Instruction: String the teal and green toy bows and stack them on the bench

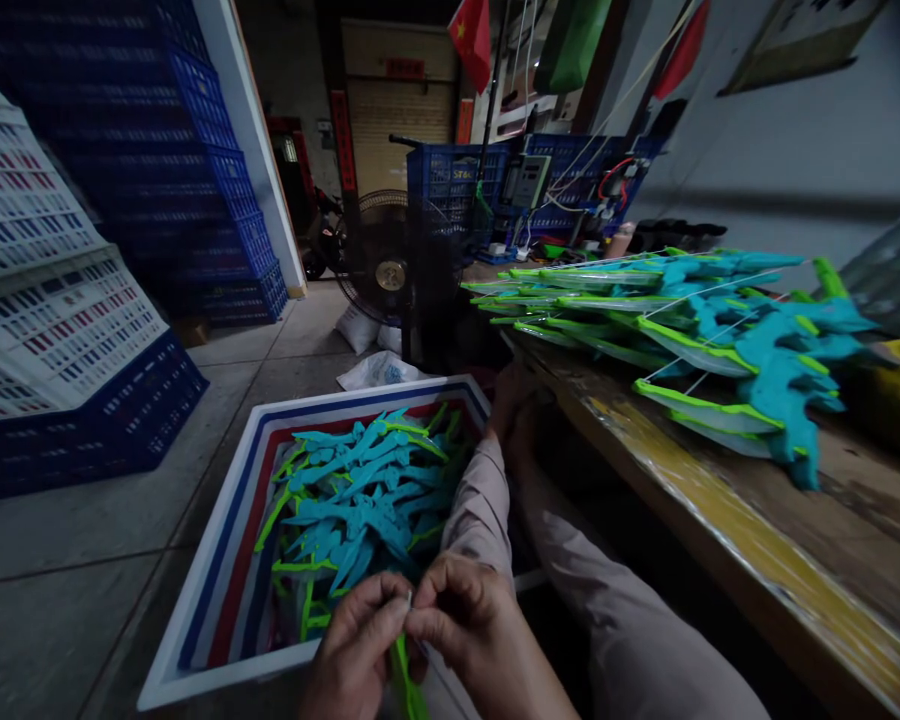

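My left hand [356, 645] and my right hand [472, 630] meet low in the head view, fingertips pinched together on a small pale piece at the top of a green toy part [405, 680] that hangs down between them. Just beyond my hands stands a white box [217, 560] with red and blue stripes, filled with several teal and green toy swords [360, 500]. My knees in beige trousers [487, 500] lie to the right of the box.
A wooden bench [720, 500] on the right carries a stack of teal and green toy swords [690, 320]. A black fan [390, 270] stands ahead on the floor. Blue and white crates [82, 300] are stacked at the left; blue crates [457, 175] sit behind the bench.
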